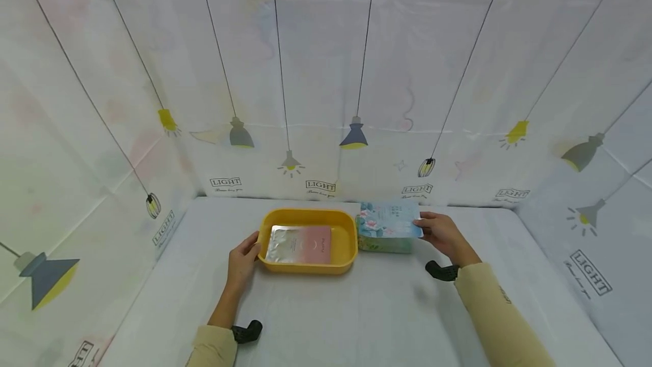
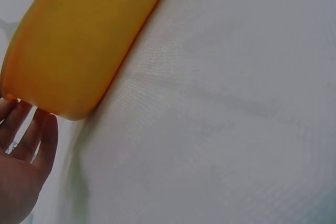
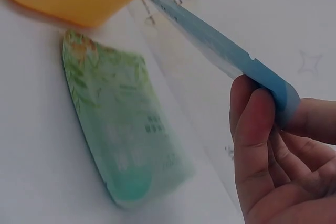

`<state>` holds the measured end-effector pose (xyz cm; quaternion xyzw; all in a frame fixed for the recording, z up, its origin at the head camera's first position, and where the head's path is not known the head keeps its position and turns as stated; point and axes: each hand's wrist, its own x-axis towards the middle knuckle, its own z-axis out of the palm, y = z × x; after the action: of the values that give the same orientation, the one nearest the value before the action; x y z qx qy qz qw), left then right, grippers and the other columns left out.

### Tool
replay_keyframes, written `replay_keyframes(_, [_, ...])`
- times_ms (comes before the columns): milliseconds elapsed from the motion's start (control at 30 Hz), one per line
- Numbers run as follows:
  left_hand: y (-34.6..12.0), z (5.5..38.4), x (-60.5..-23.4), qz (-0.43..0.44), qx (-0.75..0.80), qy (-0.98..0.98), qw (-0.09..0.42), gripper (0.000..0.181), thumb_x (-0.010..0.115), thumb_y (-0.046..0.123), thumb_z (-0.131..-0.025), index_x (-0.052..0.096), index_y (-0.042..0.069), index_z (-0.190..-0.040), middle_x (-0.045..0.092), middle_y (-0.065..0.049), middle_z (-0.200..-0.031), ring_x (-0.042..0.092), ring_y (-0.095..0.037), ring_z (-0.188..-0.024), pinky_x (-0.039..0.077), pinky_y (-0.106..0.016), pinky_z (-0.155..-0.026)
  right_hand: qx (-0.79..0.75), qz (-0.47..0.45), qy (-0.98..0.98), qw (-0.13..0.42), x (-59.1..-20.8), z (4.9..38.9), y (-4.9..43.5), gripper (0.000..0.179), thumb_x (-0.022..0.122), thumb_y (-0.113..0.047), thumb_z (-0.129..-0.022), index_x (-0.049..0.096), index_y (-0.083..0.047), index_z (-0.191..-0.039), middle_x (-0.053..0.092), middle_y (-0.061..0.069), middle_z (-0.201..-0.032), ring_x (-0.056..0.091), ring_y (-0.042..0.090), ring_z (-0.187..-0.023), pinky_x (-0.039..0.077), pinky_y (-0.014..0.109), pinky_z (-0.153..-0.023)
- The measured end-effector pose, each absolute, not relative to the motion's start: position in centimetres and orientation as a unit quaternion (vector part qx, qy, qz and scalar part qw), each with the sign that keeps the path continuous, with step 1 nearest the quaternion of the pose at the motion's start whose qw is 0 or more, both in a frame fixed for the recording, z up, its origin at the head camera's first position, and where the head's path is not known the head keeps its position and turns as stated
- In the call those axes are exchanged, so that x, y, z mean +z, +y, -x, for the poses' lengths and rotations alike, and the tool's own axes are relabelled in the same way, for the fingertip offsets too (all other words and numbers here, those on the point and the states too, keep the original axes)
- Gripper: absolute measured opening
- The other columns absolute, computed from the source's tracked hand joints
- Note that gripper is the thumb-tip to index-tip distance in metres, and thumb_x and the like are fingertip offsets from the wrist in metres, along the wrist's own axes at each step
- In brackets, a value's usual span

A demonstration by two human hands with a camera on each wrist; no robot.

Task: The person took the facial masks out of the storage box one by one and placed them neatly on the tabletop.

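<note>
A yellow tray (image 1: 351, 254) sits on the white table. In it lies a pink-and-silver sachet (image 1: 300, 245), which looks like a face mask packet. At the tray's left end, my left hand (image 1: 241, 262) touches the outer wall with its fingertips; the left wrist view shows these fingers (image 2: 48, 140) extended against it. My right hand (image 1: 445, 235) pinches the right edge of a light blue flowered sachet (image 1: 389, 220) between thumb and fingers. This sachet is raised and tilted above a green sachet (image 3: 121, 124), partly hiding it in the head view.
The white-covered table (image 1: 387, 310) runs back to a hanging curtain (image 1: 316, 72) printed with lamps. More of this curtain stands along the left and right sides. The green sachet lies just right of the tray.
</note>
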<state>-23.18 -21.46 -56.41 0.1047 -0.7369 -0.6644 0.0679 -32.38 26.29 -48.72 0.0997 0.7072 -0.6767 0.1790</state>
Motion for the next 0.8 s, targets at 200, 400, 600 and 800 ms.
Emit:
replay_keyframes(200, [-21.4,23.2,-56.5,-0.105,-0.663,-0.738,0.069,0.043,0.052,0.015,-0.100,0.049,0.005,-0.142,0.052,-0.018,-0.144,0.054,-0.030,-0.127,0.053,-0.015,-0.086,-0.667,-0.112,0.715,0.177,-49.6,32.4,28.3,0.069,0.057,-0.011,-0.098,0.019,0.000,-0.154,0.049,0.012,-0.135,0.063,0.007,-0.092,0.056,0.022,-0.080])
replay_keyframes(400, [-21.4,23.2,-56.5,-0.106,-0.665,-0.735,0.077,0.042,0.052,0.013,-0.099,0.050,0.004,-0.141,0.054,-0.018,-0.142,0.055,-0.029,-0.124,0.052,-0.012,-0.083,-0.650,-0.124,0.730,0.173,-50.0,32.6,30.2,0.070,0.058,-0.013,-0.097,0.019,0.000,-0.154,0.056,0.004,-0.122,0.064,0.006,-0.089,0.056,0.022,-0.079])
replay_keyframes(600, [-21.4,23.1,-56.5,-0.103,-0.664,-0.736,0.076,0.043,0.052,0.013,-0.100,0.049,0.004,-0.141,0.053,-0.018,-0.143,0.054,-0.031,-0.127,0.053,-0.015,-0.086,-0.639,-0.128,0.737,0.177,-50.4,32.6,32.4,0.073,0.060,-0.012,-0.096,0.017,0.001,-0.154,0.058,0.001,-0.115,0.064,0.006,-0.087,0.056,0.024,-0.078])
replay_keyframes(800, [-21.3,23.1,-56.4,-0.104,-0.664,-0.737,0.072,0.043,0.051,0.014,-0.100,0.049,0.004,-0.142,0.052,-0.018,-0.143,0.054,-0.031,-0.127,0.053,-0.016,-0.088,-0.629,-0.132,0.746,0.175,-50.9,32.7,34.7,0.072,0.059,-0.013,-0.096,0.018,0.002,-0.154,0.061,-0.010,-0.095,0.064,0.004,-0.084,0.056,0.024,-0.077])
